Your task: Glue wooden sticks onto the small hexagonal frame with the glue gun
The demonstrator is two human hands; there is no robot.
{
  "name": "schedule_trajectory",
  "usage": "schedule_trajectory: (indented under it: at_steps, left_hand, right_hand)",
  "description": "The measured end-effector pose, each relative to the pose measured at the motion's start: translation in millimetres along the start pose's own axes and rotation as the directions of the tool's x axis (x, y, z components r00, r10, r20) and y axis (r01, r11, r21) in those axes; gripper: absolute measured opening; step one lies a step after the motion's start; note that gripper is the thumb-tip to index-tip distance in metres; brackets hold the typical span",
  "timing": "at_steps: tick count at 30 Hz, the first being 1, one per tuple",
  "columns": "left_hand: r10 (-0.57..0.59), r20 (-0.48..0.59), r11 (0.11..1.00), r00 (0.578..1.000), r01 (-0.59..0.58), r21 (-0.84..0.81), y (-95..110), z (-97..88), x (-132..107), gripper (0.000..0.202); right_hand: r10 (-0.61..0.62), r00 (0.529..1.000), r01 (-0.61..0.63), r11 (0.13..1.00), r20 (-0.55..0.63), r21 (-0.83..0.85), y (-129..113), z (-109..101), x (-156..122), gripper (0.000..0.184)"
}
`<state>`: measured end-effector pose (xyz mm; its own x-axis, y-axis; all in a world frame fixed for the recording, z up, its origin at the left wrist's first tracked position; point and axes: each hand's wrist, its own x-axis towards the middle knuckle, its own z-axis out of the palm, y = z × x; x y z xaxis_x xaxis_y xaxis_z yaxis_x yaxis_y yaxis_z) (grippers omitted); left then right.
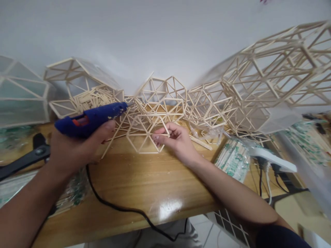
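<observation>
My left hand point(77, 148) is wrapped around a blue hot glue gun point(103, 115), whose nozzle points right toward the stick frames. A black cord hangs from the gun and runs over the table's front edge. In my right hand point(178, 141), thumb and fingers pinch the right side of a hexagon frame point(139, 151) made of thin wooden sticks with spokes meeting in the middle. The hexagon is held tilted above the table, in front of other stick frames. The gun's tip is above and left of the hexagon, apart from it.
Joined stick frames point(170, 88) stand along the wall, with a tall lattice point(274, 75) at right. Loose sticks point(95, 98) are heaped behind the gun. Packaged sticks point(232, 160) and a white power strip point(274, 159) lie at right. Black-handled scissors point(26, 158) are at left on the wooden table point(124, 186).
</observation>
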<state>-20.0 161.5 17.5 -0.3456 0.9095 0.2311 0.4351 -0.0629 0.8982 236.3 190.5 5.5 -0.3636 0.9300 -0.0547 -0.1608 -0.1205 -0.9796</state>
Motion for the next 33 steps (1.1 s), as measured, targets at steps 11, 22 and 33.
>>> schedule_trajectory:
  at_steps: [11,22,33]
  left_hand:
    - [-0.184,0.353,0.968,0.917,0.232,-0.098,10.8,2.7,7.2,0.034]
    - [-0.213,0.307,0.956,0.927,0.263,-0.132,8.3,2.9,4.6,0.031]
    - [-0.16,0.293,0.971,0.943,0.204,-0.127,4.8,0.0,6.3,0.025]
  right_hand:
    - [0.009,0.994,-0.014,0.999,0.11,0.042,5.6,2.7,-0.2,0.029]
    - [0.091,0.986,-0.097,0.995,0.136,0.032,0.4,2.5,-1.9,0.033]
    - [0.196,0.953,-0.188,0.98,0.229,-0.059,1.1,-0.9,-0.7,0.018]
